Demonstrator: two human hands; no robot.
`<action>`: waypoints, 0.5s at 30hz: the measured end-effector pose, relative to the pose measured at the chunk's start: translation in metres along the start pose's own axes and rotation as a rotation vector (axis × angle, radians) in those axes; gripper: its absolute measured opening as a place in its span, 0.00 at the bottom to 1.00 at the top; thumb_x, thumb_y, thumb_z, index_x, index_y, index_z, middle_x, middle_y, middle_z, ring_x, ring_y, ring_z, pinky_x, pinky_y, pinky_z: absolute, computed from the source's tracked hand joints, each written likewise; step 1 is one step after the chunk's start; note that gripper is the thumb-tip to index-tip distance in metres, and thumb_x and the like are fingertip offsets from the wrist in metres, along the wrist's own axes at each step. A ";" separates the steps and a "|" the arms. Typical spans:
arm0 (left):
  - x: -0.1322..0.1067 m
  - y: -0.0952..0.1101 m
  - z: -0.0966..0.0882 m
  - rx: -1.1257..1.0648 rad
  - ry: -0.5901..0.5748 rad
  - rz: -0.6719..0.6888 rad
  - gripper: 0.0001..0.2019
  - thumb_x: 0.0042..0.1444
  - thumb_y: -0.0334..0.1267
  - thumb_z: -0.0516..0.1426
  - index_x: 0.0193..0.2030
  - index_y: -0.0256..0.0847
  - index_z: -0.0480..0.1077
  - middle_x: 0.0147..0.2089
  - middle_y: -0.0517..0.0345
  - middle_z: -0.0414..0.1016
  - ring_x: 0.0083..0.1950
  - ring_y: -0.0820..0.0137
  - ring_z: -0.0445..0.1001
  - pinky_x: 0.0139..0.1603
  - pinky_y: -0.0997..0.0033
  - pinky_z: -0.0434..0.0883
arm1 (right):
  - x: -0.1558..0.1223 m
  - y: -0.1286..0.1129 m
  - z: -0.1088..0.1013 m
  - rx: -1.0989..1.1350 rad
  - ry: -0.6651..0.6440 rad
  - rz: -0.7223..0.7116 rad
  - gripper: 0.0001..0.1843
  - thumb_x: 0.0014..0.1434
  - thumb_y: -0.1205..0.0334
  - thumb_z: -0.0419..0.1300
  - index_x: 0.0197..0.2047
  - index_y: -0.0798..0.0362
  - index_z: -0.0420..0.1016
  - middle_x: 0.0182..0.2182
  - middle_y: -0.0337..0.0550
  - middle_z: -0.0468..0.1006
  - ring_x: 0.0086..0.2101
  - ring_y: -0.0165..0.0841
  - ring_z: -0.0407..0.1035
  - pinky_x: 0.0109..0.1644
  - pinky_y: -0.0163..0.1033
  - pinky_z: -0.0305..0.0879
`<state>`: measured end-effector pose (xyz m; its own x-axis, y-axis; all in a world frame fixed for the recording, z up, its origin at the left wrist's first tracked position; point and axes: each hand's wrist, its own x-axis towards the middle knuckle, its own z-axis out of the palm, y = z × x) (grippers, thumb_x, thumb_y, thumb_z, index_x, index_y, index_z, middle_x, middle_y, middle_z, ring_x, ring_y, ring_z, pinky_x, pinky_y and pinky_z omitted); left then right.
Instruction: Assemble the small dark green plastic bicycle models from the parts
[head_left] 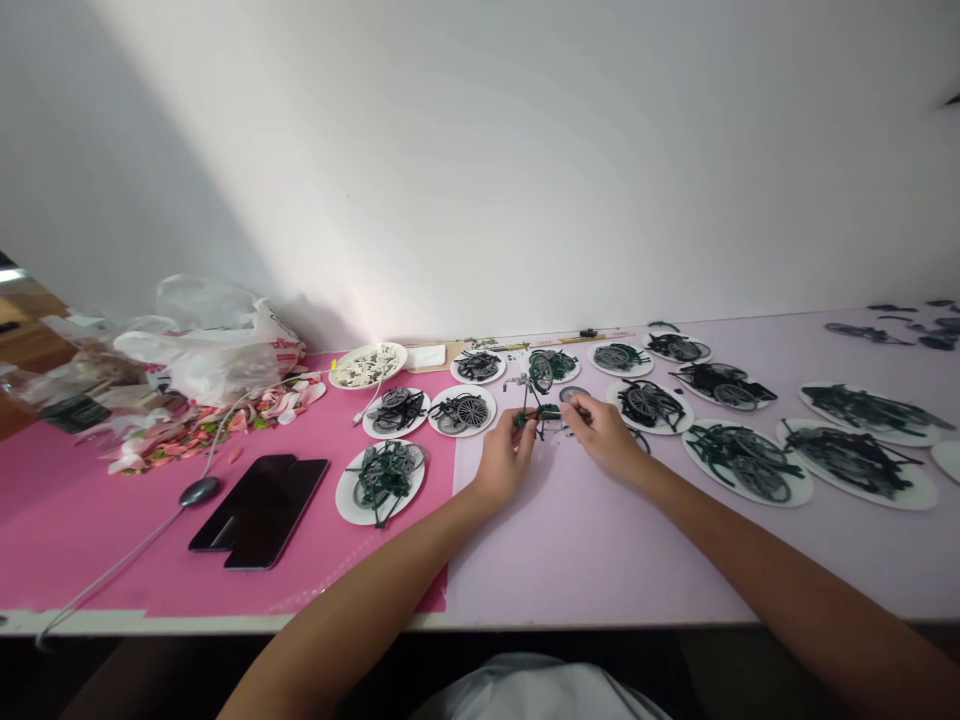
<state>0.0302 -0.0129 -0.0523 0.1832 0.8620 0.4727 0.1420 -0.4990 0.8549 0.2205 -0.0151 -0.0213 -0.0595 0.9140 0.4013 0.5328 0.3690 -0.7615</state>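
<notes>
My left hand (504, 455) and my right hand (604, 432) meet above the table, both pinched on a small dark green toy bicycle frame (541, 408). A grey spoked wheel (541, 374) stands up from the frame's far end. The left fingers grip its left end, the right fingers its right end. A loose grey wheel (573, 394) lies flat on the table just behind my right hand.
Several white plates of green, black and grey bicycle parts (381, 478) (746, 462) spread across the pink and lilac table. Two dark phones (260, 508) lie front left by a grey cable (135, 548). Plastic bags (210, 340) and pink scraps sit far left.
</notes>
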 end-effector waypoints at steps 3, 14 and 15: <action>0.000 0.000 0.000 -0.017 0.004 -0.010 0.17 0.69 0.48 0.55 0.55 0.38 0.69 0.52 0.41 0.81 0.52 0.62 0.82 0.53 0.61 0.78 | 0.000 0.003 0.000 0.003 -0.010 0.009 0.22 0.69 0.42 0.51 0.30 0.48 0.64 0.22 0.35 0.62 0.23 0.32 0.56 0.28 0.38 0.51; 0.000 0.001 0.000 -0.039 0.005 -0.012 0.16 0.69 0.48 0.55 0.54 0.38 0.69 0.52 0.41 0.81 0.53 0.62 0.82 0.53 0.61 0.79 | 0.001 0.005 0.002 -0.023 -0.006 -0.001 0.21 0.69 0.42 0.52 0.31 0.48 0.64 0.23 0.36 0.67 0.25 0.33 0.61 0.30 0.39 0.55; 0.000 0.001 0.000 -0.042 0.006 -0.011 0.16 0.69 0.48 0.55 0.54 0.38 0.69 0.52 0.41 0.81 0.53 0.62 0.82 0.53 0.61 0.79 | 0.001 0.005 0.002 -0.029 -0.013 0.003 0.21 0.68 0.43 0.53 0.31 0.48 0.64 0.24 0.36 0.68 0.25 0.33 0.61 0.30 0.39 0.55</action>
<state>0.0305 -0.0128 -0.0515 0.1760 0.8681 0.4641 0.1033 -0.4851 0.8683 0.2217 -0.0119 -0.0256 -0.0686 0.9173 0.3922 0.5571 0.3614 -0.7477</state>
